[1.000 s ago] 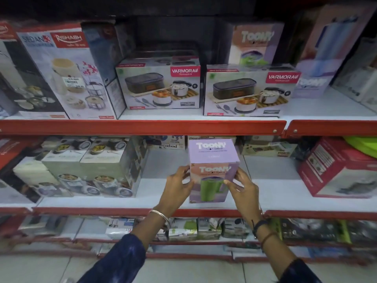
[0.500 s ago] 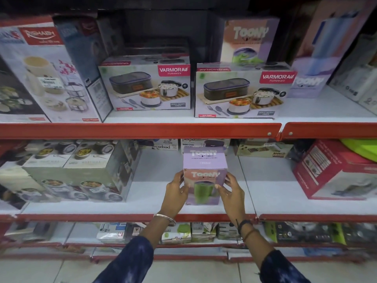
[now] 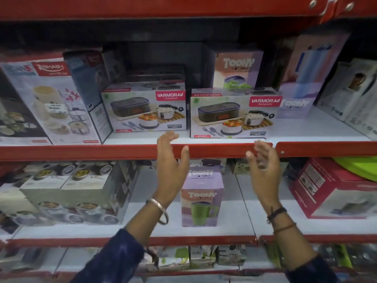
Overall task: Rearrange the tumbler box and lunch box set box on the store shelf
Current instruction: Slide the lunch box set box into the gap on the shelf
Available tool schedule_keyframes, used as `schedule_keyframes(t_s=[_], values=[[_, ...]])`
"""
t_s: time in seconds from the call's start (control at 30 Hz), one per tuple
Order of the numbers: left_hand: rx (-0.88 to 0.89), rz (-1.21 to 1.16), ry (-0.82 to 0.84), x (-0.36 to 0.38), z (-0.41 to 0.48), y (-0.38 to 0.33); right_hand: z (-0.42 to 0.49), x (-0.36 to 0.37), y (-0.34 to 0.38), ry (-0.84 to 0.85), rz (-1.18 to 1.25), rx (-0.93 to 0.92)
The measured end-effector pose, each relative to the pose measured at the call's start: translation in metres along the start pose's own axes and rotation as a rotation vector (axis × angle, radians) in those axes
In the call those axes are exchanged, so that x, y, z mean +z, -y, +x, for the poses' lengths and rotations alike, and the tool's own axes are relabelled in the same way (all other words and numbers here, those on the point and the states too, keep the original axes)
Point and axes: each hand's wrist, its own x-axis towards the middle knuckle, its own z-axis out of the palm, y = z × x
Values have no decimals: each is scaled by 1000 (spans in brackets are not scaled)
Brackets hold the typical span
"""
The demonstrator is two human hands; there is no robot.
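The tumbler box (image 3: 202, 198) stands alone on the lower shelf (image 3: 204, 231). Above it both hands, left hand (image 3: 172, 166) and right hand (image 3: 263, 170), have open, empty fingers, near the lunch box set box (image 3: 234, 115). This box overhangs slightly; a hurried grab could tip it off.

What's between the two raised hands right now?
In the head view, the red shelf edge spans the gap between left hand and right hand; the tumbler box stands lower, untouched.

Red-edged store shelving (image 3: 81, 152), white boards, dim light.
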Motion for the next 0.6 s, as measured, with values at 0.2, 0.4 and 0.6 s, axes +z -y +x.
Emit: schedule_keyframes(t_s=[0.2, 0.4, 0.6], values=[[-174, 103, 190, 22, 74, 5, 86, -5, 19, -82, -119, 1], [-251, 294, 349, 34, 83, 11, 100, -12, 11, 50, -147, 141], [-219, -2, 214, 15, 67, -9, 88, -26, 10, 7, -13, 73]])
